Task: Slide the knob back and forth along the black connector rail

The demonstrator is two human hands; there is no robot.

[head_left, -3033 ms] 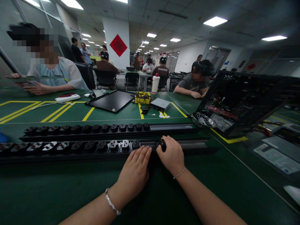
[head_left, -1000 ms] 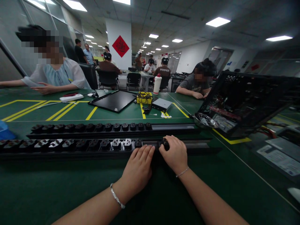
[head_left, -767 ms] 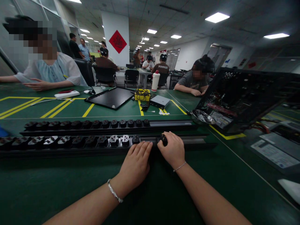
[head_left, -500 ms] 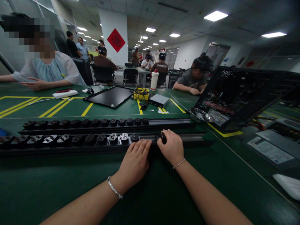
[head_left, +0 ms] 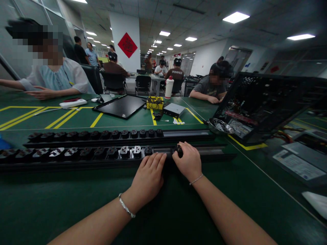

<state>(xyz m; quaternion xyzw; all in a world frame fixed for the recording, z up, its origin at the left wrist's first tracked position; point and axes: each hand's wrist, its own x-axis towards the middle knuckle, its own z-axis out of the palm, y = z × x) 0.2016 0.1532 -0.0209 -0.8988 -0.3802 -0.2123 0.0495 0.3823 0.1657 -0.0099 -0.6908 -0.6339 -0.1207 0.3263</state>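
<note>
Fingers (head_left: 152, 160) of the left hand (head_left: 146, 178) lie straight over the near black rail (head_left: 76, 164); its thumb is hidden, so I cannot tell whether it grips. The right hand (head_left: 188, 162) pinches a black piece (head_left: 179, 151) at that rail, right of a row of plugs (head_left: 124, 151), just as three seconds ago. Beyond lies the far rail (head_left: 189, 133), unmoved. Across the green table (head_left: 76, 207), a co-worker (head_left: 63, 75), earlier handling an object, now stretches one arm leftward out of view.
</note>
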